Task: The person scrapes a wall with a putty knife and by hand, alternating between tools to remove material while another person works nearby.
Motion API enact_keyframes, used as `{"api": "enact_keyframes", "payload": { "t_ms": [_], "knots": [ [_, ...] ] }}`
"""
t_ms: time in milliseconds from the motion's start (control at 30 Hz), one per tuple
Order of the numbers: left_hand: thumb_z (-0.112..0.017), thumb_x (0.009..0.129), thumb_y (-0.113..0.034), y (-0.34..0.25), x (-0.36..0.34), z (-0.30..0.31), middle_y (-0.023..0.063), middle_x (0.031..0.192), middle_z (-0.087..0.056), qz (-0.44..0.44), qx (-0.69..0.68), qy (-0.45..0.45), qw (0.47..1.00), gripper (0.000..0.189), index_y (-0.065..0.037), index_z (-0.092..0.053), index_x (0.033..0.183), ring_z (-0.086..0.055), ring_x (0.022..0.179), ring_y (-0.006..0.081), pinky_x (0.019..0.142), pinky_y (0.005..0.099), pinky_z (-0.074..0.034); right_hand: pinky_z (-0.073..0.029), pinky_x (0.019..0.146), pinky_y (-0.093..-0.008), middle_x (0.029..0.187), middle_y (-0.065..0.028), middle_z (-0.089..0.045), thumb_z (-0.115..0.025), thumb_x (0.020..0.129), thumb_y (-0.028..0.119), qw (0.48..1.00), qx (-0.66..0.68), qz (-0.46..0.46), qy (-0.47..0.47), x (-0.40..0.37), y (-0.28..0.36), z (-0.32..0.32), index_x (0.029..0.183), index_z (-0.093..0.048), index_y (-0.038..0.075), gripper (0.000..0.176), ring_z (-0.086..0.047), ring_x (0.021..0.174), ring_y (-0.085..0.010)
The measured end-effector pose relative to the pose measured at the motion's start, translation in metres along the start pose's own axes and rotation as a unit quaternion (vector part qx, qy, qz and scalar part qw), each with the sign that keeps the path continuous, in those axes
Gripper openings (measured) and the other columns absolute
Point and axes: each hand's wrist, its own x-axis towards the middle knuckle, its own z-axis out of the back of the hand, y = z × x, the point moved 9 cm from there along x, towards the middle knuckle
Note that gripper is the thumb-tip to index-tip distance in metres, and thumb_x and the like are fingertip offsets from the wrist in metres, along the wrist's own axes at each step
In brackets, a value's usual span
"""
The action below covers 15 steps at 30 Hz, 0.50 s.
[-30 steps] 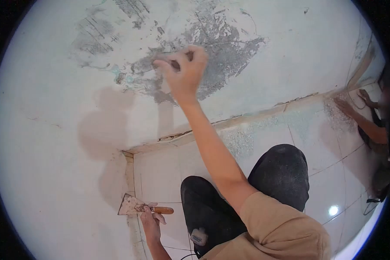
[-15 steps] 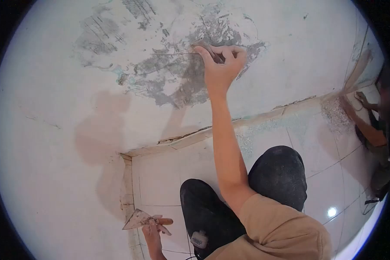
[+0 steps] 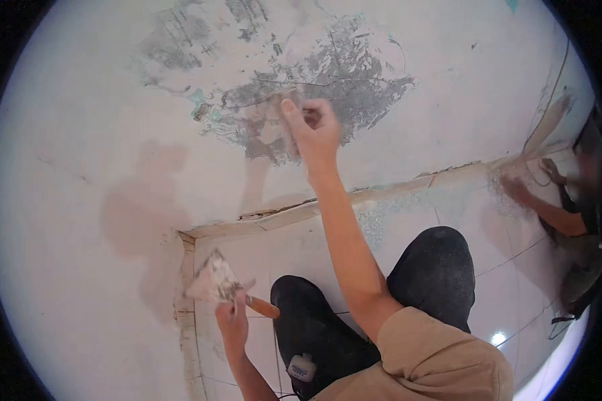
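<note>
My right hand (image 3: 320, 140) is closed around a small flat scraper (image 3: 289, 97), held against the wall; motion blur and the fingers hide most of it. Around it spreads a rough grey patch (image 3: 354, 83) where the pale surface is broken, with cracks across it. Lower left, my left hand (image 3: 233, 324) grips a putty knife (image 3: 214, 279) near where blade meets handle. Its broad triangular blade is smeared with residue and points up and left, the orange-brown handle toward my knee. The knife is apart from the patch.
A chipped ledge (image 3: 287, 212) runs along the wall's foot and turns at a corner. Pale floor tiles (image 3: 244, 250) lie below, around my dark-trousered knees (image 3: 431, 277). A small white object (image 3: 302, 367) rests on my thigh. Another person's arm (image 3: 558, 217) reaches in at far right.
My right hand has moved down and left across the patch with the scraper. My left hand has risen, and the putty knife's blade has tilted upward. The other person's hand has shifted left.
</note>
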Motion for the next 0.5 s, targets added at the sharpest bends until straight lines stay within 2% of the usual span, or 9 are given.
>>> {"api": "enact_keyframes", "payload": {
  "t_ms": [33, 67, 133, 167, 233, 300, 400, 467, 500],
  "knots": [
    [-0.044, 0.094, -0.012, -0.019, 0.011, 0.003, -0.0002, 0.071, -0.05, -0.043, -0.035, -0.031, 0.998, 0.024, 0.004, -0.063, 0.095, -0.04, 0.059, 0.0061, 0.052, 0.0237, -0.034, -0.044, 0.061, -0.0239, 0.084, -0.0048, -0.057, -0.067, 0.082, 0.032, 0.991, 0.088, -0.079, 0.064, -0.008, -0.01, -0.017, 0.097, -0.056, 0.004, 0.034, -0.052, 0.072, -0.0131],
    [-0.045, 0.094, -0.013, -0.042, 0.021, 0.01, -0.0001, 0.073, -0.051, -0.086, -0.069, -0.064, 0.992, 0.023, 0.003, -0.062, 0.096, -0.042, 0.063, 0.0064, 0.054, 0.024, -0.036, -0.044, 0.061, -0.0239, 0.084, -0.0048, -0.057, -0.067, 0.082, 0.032, 0.991, 0.084, -0.077, 0.073, -0.015, -0.002, -0.02, 0.097, -0.056, 0.004, 0.034, -0.052, 0.072, -0.0131],
    [-0.046, 0.094, -0.014, -0.085, 0.032, 0.02, 0.0016, 0.078, -0.055, -0.106, -0.152, -0.125, 0.975, 0.023, 0.003, -0.06, 0.101, -0.043, 0.067, 0.0075, 0.059, 0.0248, -0.038, -0.048, 0.064, -0.0273, 0.087, -0.0061, -0.057, -0.056, 0.09, 0.032, 0.914, 0.248, -0.289, 0.141, -0.047, -0.016, -0.044, 0.104, -0.053, 0.003, 0.032, -0.054, 0.075, -0.0143],
    [-0.046, 0.094, -0.016, -0.099, 0.039, 0.021, 0.0018, 0.079, -0.056, -0.116, -0.188, -0.127, 0.967, 0.025, 0.003, -0.06, 0.104, -0.043, 0.067, 0.0081, 0.061, 0.0251, -0.039, -0.048, 0.064, -0.0273, 0.087, -0.0061, -0.057, -0.056, 0.09, 0.032, 0.913, 0.244, -0.289, 0.15, -0.052, -0.014, -0.047, 0.104, -0.053, 0.003, 0.032, -0.054, 0.075, -0.0143],
    [-0.047, 0.094, -0.022, -0.126, 0.05, 0.02, 0.0012, 0.079, -0.056, -0.14, -0.261, -0.13, 0.946, 0.03, 0.002, -0.061, 0.105, -0.043, 0.068, 0.0089, 0.065, 0.0244, -0.039, -0.048, 0.065, -0.026, 0.089, -0.0067, -0.057, -0.053, 0.091, 0.037, 0.879, 0.284, -0.351, 0.15, -0.068, -0.018, -0.054, 0.11, -0.05, 0.007, 0.036, -0.056, 0.075, -0.0142],
    [-0.046, 0.094, -0.026, -0.14, 0.061, 0.021, 0.0004, 0.079, -0.056, -0.156, -0.302, -0.137, 0.93, 0.033, 0.001, -0.063, 0.104, -0.043, 0.068, 0.0092, 0.066, 0.0234, -0.038, -0.048, 0.065, -0.0258, 0.089, -0.0063, -0.057, -0.053, 0.09, 0.038, 0.877, 0.273, -0.362, 0.16, -0.078, -0.013, -0.059, 0.11, -0.05, 0.007, 0.037, -0.056, 0.075, -0.014],
    [-0.044, 0.095, -0.033, -0.146, 0.082, 0.012, -0.0004, 0.079, -0.056, -0.167, -0.34, -0.098, 0.92, 0.041, 0.001, -0.067, 0.097, -0.043, 0.069, 0.009, 0.067, 0.0223, -0.036, -0.047, 0.065, -0.0259, 0.089, -0.0061, -0.058, -0.053, 0.09, 0.038, 0.876, 0.253, -0.368, 0.18, -0.094, -0.009, -0.069, 0.111, -0.05, 0.006, 0.038, -0.056, 0.075, -0.0135],
    [-0.043, 0.095, -0.036, -0.159, 0.087, 0.007, -0.0017, 0.075, -0.054, -0.194, -0.375, -0.074, 0.904, 0.045, 0.0, -0.069, 0.09, -0.041, 0.067, 0.0078, 0.063, 0.0201, -0.033, -0.047, 0.065, -0.0262, 0.088, -0.0062, -0.058, -0.054, 0.09, 0.037, 0.878, 0.242, -0.362, 0.198, -0.102, -0.011, -0.078, 0.112, -0.05, 0.006, 0.038, -0.056, 0.075, -0.0133],
    [-0.042, 0.095, -0.037, -0.152, 0.092, -0.002, -0.0011, 0.072, -0.052, -0.127, -0.381, -0.021, 0.916, 0.046, -0.001, -0.069, 0.091, -0.043, 0.066, 0.0061, 0.062, 0.0187, -0.033, -0.047, 0.066, -0.0267, 0.087, -0.0062, -0.059, -0.055, 0.09, 0.033, 0.913, 0.198, -0.29, 0.209, -0.101, -0.005, -0.084, 0.11, -0.051, 0.005, 0.034, -0.056, 0.074, -0.0131]
  ]
}}
